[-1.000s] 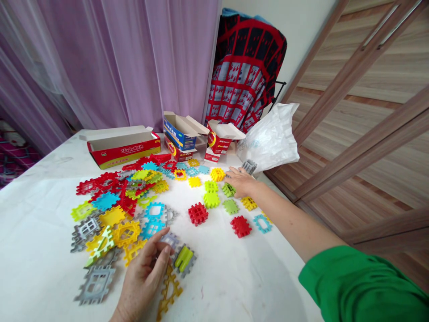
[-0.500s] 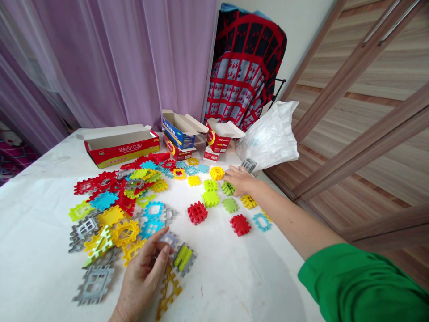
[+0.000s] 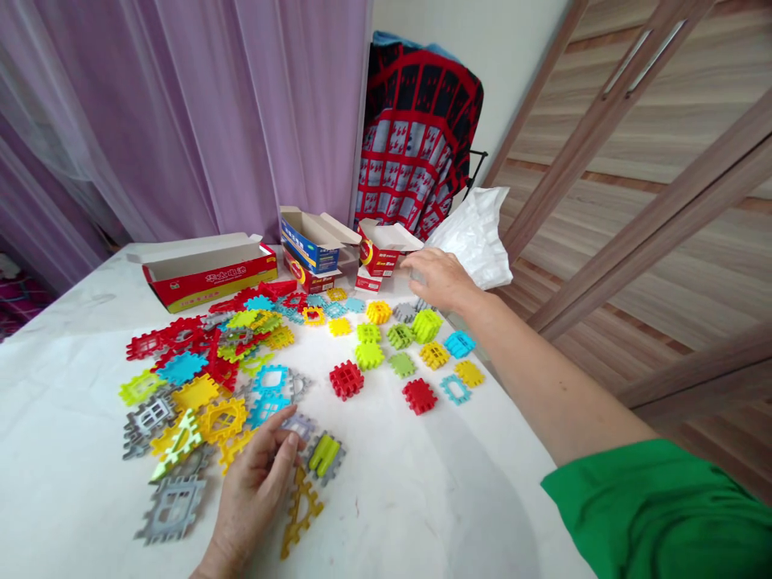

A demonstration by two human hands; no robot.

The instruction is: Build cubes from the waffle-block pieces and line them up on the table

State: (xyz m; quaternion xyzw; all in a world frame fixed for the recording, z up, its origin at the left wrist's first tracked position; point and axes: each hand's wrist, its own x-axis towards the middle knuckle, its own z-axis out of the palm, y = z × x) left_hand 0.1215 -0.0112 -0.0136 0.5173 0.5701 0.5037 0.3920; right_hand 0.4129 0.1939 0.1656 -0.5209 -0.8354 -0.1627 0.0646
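Observation:
My left hand (image 3: 258, 476) rests on the white table, loosely curled with thumb and index finger apart and no piece between them. Just beyond its fingertips lie a pale grey piece (image 3: 301, 424) and a grey square piece with lime-green bars (image 3: 326, 456). A mustard triangular piece (image 3: 301, 515) is beside the thumb. My right hand (image 3: 439, 277) reaches to the far right side, fingers bent downward beside the white plastic bag (image 3: 476, 241). Something greyish shows under those fingers, too hidden to name. Below it sit grey blocks (image 3: 404, 312) and a lime-green block (image 3: 427, 325).
A mixed heap of interlocking plastic pieces (image 3: 196, 392) covers the left side. Assembled blocks, including a red one (image 3: 346, 379) and a blue one (image 3: 459, 344), stand right of centre. Open cardboard boxes (image 3: 211, 273) line the back; a wooden wardrobe (image 3: 603, 209) is at right.
My right hand has lifted away from the blocks toward the boxes and bag, uncovering lime-green, blue and grey blocks. The view has turned slightly right. My left hand stays about the same.

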